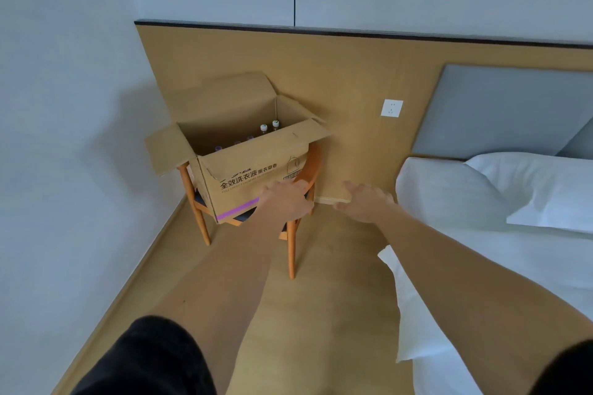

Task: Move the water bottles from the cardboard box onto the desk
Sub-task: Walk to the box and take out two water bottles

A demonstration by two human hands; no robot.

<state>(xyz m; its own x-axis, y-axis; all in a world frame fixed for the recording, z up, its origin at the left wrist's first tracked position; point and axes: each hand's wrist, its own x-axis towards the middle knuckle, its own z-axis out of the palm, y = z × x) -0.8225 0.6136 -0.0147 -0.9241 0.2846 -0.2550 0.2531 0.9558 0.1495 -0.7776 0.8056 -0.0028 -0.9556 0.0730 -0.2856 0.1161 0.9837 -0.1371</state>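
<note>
A pale wooden floor [330, 282] runs into a corner where a plain white wall [64, 106] meets a tan wood panel [337, 80] topped by a dark strip. A white socket [391, 108] sits on that panel, and to its right a grey padded headboard [500, 109] backs a bed [500, 266] made up in white, with two pillows [449, 192] lying one partly over the other.

In the corner stands one wooden chair [292, 234] with orange legs, and on its seat rests the cardboard box [253, 176], flaps thrown open, printed lettering and a purple stripe on the near face. The water bottles [263, 128] are down inside it: two white-capped ones stand clear toward the back right, and three darker caps show lower along the front inner edge, though those are dim and hard to make out, so five is the count I can see.

Both arms reach forward from black short sleeves. The left hand [285, 202] is out in front of the box's near lower corner, palm down, fingers loosely spread and gripping nothing; whether it touches the cardboard I cannot tell. The right hand [364, 202] hangs in the gap between chair and bed, above the floor, also palm down with the fingers apart and empty
</note>
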